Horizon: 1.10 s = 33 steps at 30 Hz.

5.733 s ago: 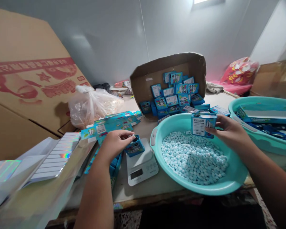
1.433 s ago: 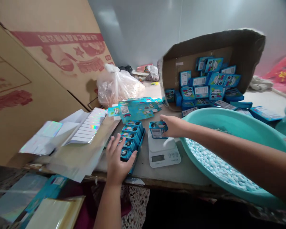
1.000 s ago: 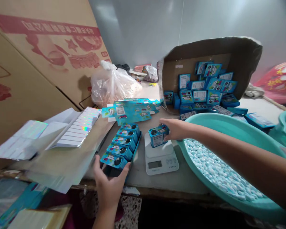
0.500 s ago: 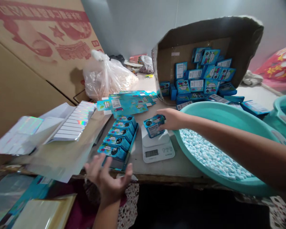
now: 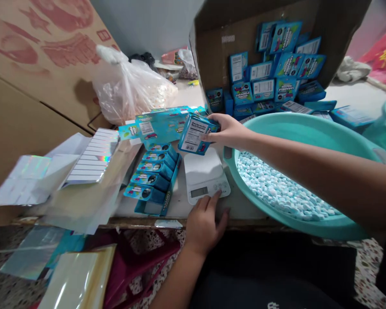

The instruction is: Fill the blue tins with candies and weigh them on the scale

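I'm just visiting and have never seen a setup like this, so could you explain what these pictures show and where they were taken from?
There is no machine here: these are a person's bare hands. Every picture comes from one camera worn on that person's head, looking forward and down.

The right hand holds a small blue box, tilted, at the back of a white scale. The left hand is at the scale's front edge, fingertips by its buttons.

On the table, left of the scale, a blue tray holds a row of similar boxes. To the right, a turquoise basin holds pale blue and white pieces. Behind, a cardboard carton holds more blue boxes.
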Tool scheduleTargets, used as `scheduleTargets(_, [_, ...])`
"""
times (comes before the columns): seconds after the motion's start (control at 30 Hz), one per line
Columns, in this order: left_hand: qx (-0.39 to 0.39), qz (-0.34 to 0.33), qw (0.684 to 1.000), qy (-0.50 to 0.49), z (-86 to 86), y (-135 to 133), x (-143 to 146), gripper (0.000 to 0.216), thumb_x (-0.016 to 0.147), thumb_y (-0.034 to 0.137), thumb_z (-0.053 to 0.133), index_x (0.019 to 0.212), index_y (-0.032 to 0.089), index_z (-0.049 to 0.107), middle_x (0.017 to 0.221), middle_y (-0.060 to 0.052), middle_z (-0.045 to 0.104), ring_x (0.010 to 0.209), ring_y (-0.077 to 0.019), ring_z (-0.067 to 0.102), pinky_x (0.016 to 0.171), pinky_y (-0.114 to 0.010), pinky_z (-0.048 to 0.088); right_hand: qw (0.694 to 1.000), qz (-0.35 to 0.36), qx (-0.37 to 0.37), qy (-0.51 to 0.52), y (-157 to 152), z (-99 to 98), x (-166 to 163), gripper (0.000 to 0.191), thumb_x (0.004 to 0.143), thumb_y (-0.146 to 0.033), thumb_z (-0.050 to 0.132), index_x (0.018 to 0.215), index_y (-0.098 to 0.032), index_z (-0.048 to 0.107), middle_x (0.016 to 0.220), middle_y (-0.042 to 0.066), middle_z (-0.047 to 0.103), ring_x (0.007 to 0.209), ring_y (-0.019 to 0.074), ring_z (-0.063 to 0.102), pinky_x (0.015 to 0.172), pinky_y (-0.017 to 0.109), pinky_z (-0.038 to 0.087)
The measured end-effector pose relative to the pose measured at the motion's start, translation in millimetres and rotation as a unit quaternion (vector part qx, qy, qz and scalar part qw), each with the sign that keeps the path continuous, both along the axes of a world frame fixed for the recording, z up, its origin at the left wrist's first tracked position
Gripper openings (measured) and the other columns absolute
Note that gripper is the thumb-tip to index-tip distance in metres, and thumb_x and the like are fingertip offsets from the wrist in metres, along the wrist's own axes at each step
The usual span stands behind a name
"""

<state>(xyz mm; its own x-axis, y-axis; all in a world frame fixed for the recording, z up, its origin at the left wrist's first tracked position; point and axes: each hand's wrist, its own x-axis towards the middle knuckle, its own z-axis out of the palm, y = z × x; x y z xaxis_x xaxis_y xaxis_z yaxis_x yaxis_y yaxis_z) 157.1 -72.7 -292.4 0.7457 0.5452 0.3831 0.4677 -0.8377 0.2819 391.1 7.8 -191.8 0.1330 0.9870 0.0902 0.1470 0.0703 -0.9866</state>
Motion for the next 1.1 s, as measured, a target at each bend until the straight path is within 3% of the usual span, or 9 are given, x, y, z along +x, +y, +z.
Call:
scheduleTargets(0.07, [0.002, 0.059, 0.997, 0.05, 4.1, -3, 7, 0.043, 0.097, 0.036, 0.057, 0.135, 0.016, 0.058, 0.102, -0.011, 0.071, 0.091, -0.0241, 0.067, 0.077, -0.034, 0.056, 0.999, 0.009, -0.009, 0.041, 2, -1.8, 0, 0.046, 0.064, -0.023, 0.088, 0.099, -0.019, 0.059, 0.094, 0.004, 0.072, 0.087, 0.0237, 0.073, 0.068, 0.037, 0.068])
scheduleTargets(0.17, [-0.009, 0.09, 0.99, 0.108, 9.5, -9, 16, 0.05, 0.093, 0.037, 0.062, 0.138, 0.016, 0.056, 0.101, -0.01, 0.073, 0.088, -0.0246, 0.068, 0.073, -0.032, 0.056, 0.998, 0.02, -0.016, 0.056, 3, -2.6, 2, 0.048, 0.062, -0.023, 0.09, 0.098, -0.02, 0.06, 0.096, 0.003, 0.072, 0.091, 0.0248, 0.073, 0.072, 0.039, 0.069])
scheduleTargets(0.3, [-0.043, 0.109, 0.987, 0.112, 11.4, -15, 21, 0.064, 0.087, 0.038, 0.071, 0.141, 0.01, 0.052, 0.107, -0.014, 0.073, 0.091, -0.0269, 0.07, 0.076, -0.034, 0.058, 0.999, 0.032, -0.015, 0.029, 3, -1.6, 3, 0.045, 0.061, -0.024, 0.091, 0.095, -0.022, 0.061, 0.094, 0.003, 0.072, 0.092, 0.0259, 0.072, 0.075, 0.042, 0.069])
scheduleTargets(0.5, [-0.077, 0.129, 0.982, 0.116, 11.2, -12, 20, 0.067, 0.088, 0.041, 0.068, 0.143, 0.009, 0.05, 0.112, -0.018, 0.073, 0.097, -0.0295, 0.071, 0.078, -0.036, 0.058, 0.999, 0.039, 0.007, -0.027, 5, -3.9, 7, 0.041, 0.065, -0.025, 0.088, 0.096, -0.022, 0.061, 0.096, 0.001, 0.073, 0.094, 0.0246, 0.071, 0.081, 0.041, 0.066])
scheduleTargets(0.73, [-0.102, 0.124, 0.965, 0.206, 25.7, 1, 22, 0.053, 0.094, 0.04, 0.059, 0.139, 0.012, 0.057, 0.088, -0.014, 0.076, 0.076, -0.0275, 0.073, 0.065, -0.033, 0.055, 0.996, 0.022, 0.005, -0.084, 6, -3.2, 7, 0.038, 0.068, -0.022, 0.085, 0.098, -0.022, 0.061, 0.098, 0.002, 0.073, 0.094, 0.0242, 0.071, 0.079, 0.039, 0.065])
scheduleTargets(0.9, [-0.059, 0.106, 0.976, 0.18, 17.4, -4, 18, 0.059, 0.091, 0.036, 0.062, 0.142, 0.009, 0.051, 0.087, -0.013, 0.075, 0.075, -0.025, 0.071, 0.063, -0.031, 0.054, 1.0, 0.017, -0.008, -0.001, 4, -1.1, 4, 0.04, 0.068, -0.021, 0.087, 0.098, -0.022, 0.061, 0.097, 0.002, 0.073, 0.093, 0.0249, 0.071, 0.074, 0.039, 0.068])
scheduleTargets(1.1, [-0.013, 0.113, 0.977, 0.179, 8.0, -11, 19, 0.057, 0.089, 0.023, 0.055, 0.143, 0.005, 0.048, 0.079, -0.011, 0.071, 0.071, -0.023, 0.069, 0.057, -0.028, 0.049, 0.999, 0.004, -0.033, 0.012, 3, 1.1, 0, 0.042, 0.066, -0.015, 0.089, 0.097, -0.02, 0.061, 0.094, 0.005, 0.07, 0.09, 0.0266, 0.072, 0.068, 0.04, 0.069])
